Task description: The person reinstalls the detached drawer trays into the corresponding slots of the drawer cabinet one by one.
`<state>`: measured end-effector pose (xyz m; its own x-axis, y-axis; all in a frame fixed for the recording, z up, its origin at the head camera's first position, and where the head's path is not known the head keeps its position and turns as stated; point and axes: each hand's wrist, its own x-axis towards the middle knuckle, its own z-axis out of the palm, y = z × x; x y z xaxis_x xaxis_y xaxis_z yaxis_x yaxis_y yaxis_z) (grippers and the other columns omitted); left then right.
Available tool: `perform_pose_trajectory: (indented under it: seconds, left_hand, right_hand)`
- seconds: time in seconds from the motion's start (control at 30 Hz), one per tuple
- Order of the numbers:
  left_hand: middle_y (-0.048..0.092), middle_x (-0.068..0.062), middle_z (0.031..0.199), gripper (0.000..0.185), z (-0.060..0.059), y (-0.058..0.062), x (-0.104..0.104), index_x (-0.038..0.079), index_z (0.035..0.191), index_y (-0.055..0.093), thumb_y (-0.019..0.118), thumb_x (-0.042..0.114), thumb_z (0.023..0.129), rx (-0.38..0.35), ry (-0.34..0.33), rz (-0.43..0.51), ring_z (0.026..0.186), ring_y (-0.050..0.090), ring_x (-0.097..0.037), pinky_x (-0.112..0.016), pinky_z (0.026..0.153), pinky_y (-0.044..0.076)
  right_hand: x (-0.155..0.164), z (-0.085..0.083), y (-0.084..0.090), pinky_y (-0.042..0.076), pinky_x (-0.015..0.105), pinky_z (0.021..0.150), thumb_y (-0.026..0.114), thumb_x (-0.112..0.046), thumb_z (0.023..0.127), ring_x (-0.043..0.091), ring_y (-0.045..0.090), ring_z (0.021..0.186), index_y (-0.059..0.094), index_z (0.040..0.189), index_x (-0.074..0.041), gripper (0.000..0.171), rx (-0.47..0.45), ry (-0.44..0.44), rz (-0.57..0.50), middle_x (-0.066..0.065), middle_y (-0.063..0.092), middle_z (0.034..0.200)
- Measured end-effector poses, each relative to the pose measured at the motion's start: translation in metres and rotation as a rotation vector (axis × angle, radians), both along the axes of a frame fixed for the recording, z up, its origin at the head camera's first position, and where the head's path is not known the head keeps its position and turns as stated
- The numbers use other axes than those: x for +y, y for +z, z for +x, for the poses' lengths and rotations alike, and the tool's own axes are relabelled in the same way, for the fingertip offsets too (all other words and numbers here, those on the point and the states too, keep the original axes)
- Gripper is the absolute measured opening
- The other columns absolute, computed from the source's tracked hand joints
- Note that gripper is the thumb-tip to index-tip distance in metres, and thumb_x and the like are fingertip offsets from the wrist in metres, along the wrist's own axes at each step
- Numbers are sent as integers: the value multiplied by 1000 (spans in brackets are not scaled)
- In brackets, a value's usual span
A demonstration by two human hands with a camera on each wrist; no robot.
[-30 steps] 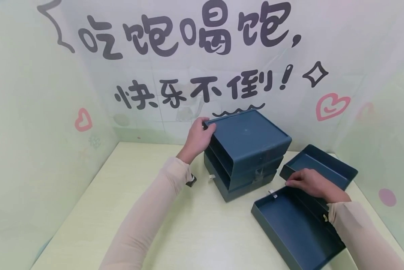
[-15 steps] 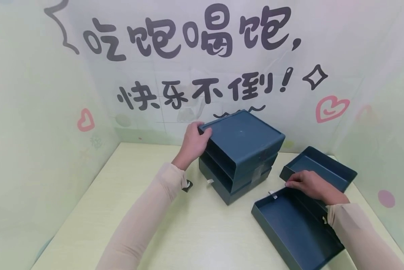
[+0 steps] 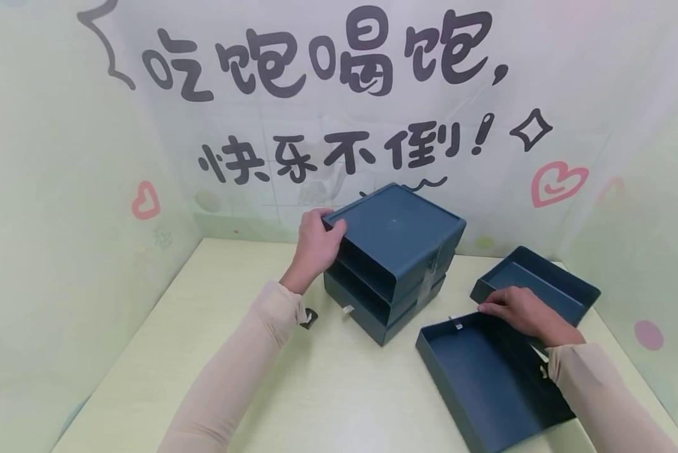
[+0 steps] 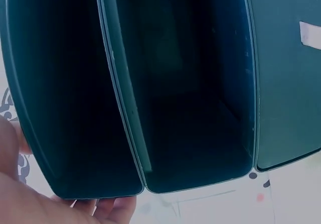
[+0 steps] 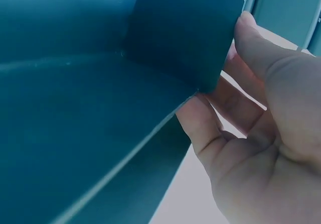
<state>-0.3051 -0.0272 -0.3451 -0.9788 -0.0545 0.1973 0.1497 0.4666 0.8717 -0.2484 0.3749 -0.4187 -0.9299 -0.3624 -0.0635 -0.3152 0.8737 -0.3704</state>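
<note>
A dark blue drawer unit (image 3: 395, 236) of three tiers stands at the back of the table. Its upper two slots gape hollow, while a drawer front with a pale tab (image 4: 312, 35) fills the lowest. My left hand (image 3: 318, 242) grips the unit's upper left corner, thumb on top and fingers round the side, as the left wrist view also shows. On the right, my right hand (image 3: 522, 309) pinches the far corner of a loose blue drawer (image 3: 486, 371) between thumb and fingers. This drawer's hollow faces up, and a pale tab (image 3: 455, 323) sits on its far wall.
Beyond my right hand lies a second loose blue drawer (image 3: 543, 277), near the table's right edge. Printed sheets with lettering (image 3: 344, 151) line the back and sides of the pale table (image 3: 203, 302).
The drawer unit has shifted left and turned a little, with my left hand moving along on its corner. The near drawer in my right hand has swung slightly left.
</note>
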Motion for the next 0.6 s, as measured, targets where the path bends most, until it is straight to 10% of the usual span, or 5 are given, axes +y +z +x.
perform_pose_trajectory:
  seconds: [0.6]
  left_hand:
    - [47,-21,135,54,14,0,-13,-4,136,49,55,33,96,36,87,12,116,49,-33,-47,101,47]
  right_hand:
    - [-6,0,-3,54,34,70,64,-29,99,13,59,73,78,98,-7,26,5,-56,5,3,75,85]
